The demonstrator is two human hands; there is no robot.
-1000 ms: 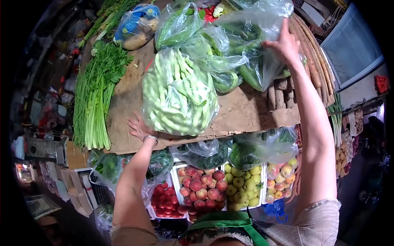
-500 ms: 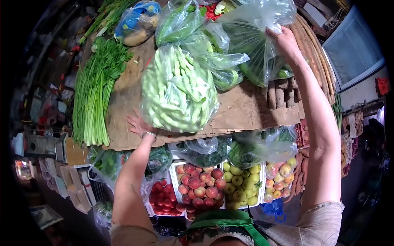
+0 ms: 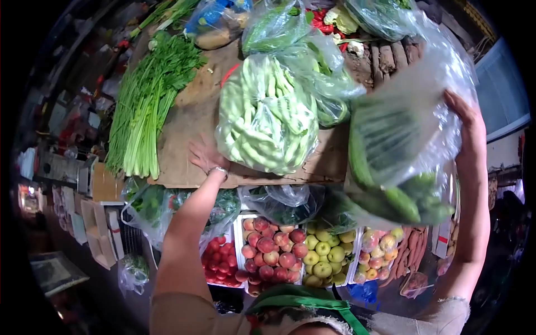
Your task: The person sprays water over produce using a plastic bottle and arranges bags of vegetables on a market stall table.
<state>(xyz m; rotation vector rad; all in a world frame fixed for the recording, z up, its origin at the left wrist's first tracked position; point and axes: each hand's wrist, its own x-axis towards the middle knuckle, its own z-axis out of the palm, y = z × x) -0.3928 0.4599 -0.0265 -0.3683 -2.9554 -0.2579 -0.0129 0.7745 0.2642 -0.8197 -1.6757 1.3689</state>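
Observation:
My right hand (image 3: 468,120) is closed on the side of a big clear plastic bag of cucumbers (image 3: 391,173), long and dark green. The bag hangs over the table's right front edge, its lower end above the fruit. My left hand (image 3: 205,156) lies with fingers spread on the brown cardboard (image 3: 184,128) covering the table, holding nothing. Right beside it sits a clear bag of pale green flat beans (image 3: 268,123). Some fingers of my right hand are hidden behind the plastic.
Celery (image 3: 145,106) lies along the left side. More bagged green vegetables (image 3: 273,28) and brown roots (image 3: 388,58) are at the back. Below the front edge stand crates of peaches (image 3: 271,245), green apples (image 3: 324,254) and red fruit (image 3: 219,259).
My right hand has brought the bag of cucumbers from the back right toward me and rightward, uncovering the brown roots. My left hand stays flat on the cardboard.

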